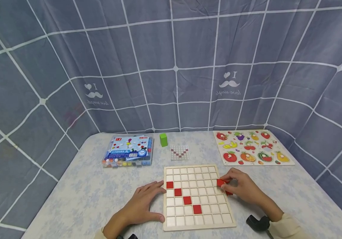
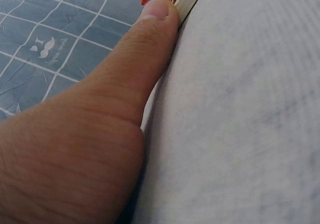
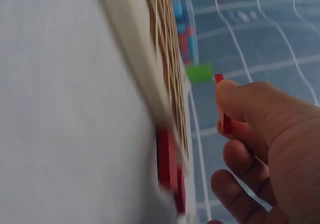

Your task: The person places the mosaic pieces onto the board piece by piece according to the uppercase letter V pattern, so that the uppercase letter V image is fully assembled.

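A wooden grid board (image 1: 199, 229) lies on the table, with several red square tiles in its cells running diagonally down to the right. My left hand (image 1: 142, 205) rests along its left edge, fingertips and thumb tip at the frame; in the left wrist view the thumb (image 2: 145, 43) meets the board's side. My right hand (image 1: 243, 187) is at the right edge, pinching a thin red square tile (image 1: 220, 182) between thumb and fingers. The right wrist view shows that held tile edge-on, raised above the board. Below it, loose red tiles (image 3: 166, 159) lie against the board's outer side.
Behind the board is a small printed pattern card (image 1: 180, 152) beside a green block (image 1: 163, 140). A clear box of molecule model parts (image 1: 129, 151) stands at back left, a fruit puzzle board (image 1: 252, 147) at back right. A blue checked curtain (image 1: 194, 83) hangs behind.
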A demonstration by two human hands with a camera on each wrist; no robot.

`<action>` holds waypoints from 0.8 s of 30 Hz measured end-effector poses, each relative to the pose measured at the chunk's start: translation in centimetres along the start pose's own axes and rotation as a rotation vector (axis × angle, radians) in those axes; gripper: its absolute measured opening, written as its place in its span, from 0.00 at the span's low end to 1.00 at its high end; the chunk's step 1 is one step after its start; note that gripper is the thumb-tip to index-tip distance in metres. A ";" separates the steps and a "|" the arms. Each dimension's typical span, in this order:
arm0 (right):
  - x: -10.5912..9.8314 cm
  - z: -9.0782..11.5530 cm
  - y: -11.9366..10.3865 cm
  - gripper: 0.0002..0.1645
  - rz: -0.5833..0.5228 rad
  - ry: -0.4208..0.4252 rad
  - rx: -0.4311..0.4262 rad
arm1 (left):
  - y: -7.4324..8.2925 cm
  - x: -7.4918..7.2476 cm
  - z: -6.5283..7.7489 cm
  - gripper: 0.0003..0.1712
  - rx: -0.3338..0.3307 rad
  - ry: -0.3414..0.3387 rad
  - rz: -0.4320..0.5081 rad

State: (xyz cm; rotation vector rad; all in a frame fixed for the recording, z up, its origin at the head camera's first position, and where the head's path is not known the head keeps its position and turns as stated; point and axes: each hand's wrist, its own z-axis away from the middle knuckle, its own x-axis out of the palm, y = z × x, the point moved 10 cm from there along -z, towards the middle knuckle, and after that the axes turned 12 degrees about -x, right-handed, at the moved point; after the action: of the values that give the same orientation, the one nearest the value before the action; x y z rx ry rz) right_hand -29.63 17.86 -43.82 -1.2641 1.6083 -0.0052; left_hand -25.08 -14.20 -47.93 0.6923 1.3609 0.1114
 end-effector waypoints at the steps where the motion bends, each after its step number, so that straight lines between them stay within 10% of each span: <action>1: 0.5 -0.1 -0.4 0.11 -0.029 -0.016 -0.014 | 0.0 0.0 0.0 0.48 0.001 0.001 -0.001; 14: 4.8 -1.5 -4.9 0.13 -0.213 -0.147 -0.132 | -0.2 -0.4 -0.4 0.49 -0.021 0.004 -0.020; 24: 6.0 -0.9 -5.6 0.11 -0.128 -0.160 -0.159 | -0.2 0.2 -0.1 0.48 -0.014 -0.007 0.000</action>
State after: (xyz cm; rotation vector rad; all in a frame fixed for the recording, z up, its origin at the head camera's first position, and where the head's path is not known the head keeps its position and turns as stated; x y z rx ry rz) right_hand -25.70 10.67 -44.47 -1.4512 1.4110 0.1433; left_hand -25.22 -14.26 -48.18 0.6807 1.3522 0.1179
